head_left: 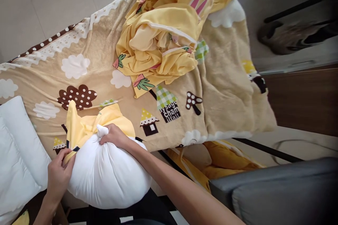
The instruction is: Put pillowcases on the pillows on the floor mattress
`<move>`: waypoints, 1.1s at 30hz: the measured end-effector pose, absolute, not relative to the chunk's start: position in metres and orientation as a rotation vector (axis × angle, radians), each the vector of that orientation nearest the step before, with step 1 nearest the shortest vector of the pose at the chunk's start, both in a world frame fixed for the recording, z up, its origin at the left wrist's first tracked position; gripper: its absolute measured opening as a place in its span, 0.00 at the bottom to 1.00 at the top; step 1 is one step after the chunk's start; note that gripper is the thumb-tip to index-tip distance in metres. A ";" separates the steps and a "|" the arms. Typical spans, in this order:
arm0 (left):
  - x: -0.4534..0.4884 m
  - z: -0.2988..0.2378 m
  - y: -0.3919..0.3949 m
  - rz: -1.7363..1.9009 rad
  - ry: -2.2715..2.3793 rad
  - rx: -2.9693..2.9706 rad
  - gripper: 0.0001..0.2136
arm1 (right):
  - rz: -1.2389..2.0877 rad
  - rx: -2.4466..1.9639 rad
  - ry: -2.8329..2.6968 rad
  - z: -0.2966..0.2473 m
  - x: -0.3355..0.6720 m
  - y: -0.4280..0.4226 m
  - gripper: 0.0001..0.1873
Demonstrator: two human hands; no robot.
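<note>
A white pillow [108, 175] rests at the near edge of the bed, its far end partly inside a yellow pillowcase [87, 123]. My right hand [114, 136] is closed on a bunched corner of the pillow at the pillowcase's opening. Lower left, my left hand [58, 173] pinches the pillowcase's edge against the pillow's side.
A beige blanket [216, 91] with mushroom, cloud and house prints covers the bed. A crumpled yellow sheet [163, 31] with carrot and rabbit prints lies at the far middle. Another white pillow [16, 147] sits at left. A grey seat [280, 193] stands at lower right.
</note>
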State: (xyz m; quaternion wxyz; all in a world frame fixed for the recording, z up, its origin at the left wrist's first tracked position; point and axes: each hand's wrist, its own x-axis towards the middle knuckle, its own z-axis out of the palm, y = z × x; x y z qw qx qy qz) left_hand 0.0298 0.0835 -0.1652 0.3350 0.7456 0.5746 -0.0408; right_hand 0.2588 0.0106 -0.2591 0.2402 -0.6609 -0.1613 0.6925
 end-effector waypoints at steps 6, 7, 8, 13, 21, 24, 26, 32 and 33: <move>-0.020 -0.152 0.109 -0.345 1.103 1.947 0.05 | 1.835 -1.863 -0.521 -0.247 0.255 0.021 0.07; -0.026 -0.154 0.110 -0.366 1.095 1.915 0.05 | 1.815 -1.874 -0.539 -0.246 0.255 0.025 0.06; -0.030 -0.157 0.109 -0.372 1.112 1.894 0.05 | 1.794 -1.892 -0.562 -0.245 0.255 0.028 0.06; -0.014 -0.175 0.079 -0.163 1.536 2.010 0.09 | 1.638 -2.081 -0.694 -0.236 0.246 0.036 0.11; 0.035 -0.178 0.100 0.202 1.497 2.615 0.09 | 1.507 -2.075 -1.115 -0.218 0.195 0.014 0.09; 0.063 -0.183 0.109 0.154 1.198 2.761 0.09 | 1.471 -2.035 -1.229 -0.214 0.180 0.016 0.11; 0.080 -0.185 0.103 0.155 1.091 2.790 0.08 | 1.489 -2.075 -1.223 -0.214 0.178 0.023 0.11; 0.081 -0.200 0.081 0.061 1.346 2.484 0.07 | 1.488 -1.913 -1.138 -0.209 0.216 -0.002 0.16; 0.077 -0.202 0.083 0.006 1.382 2.424 0.08 | 1.470 -1.823 -1.153 -0.206 0.225 -0.016 0.18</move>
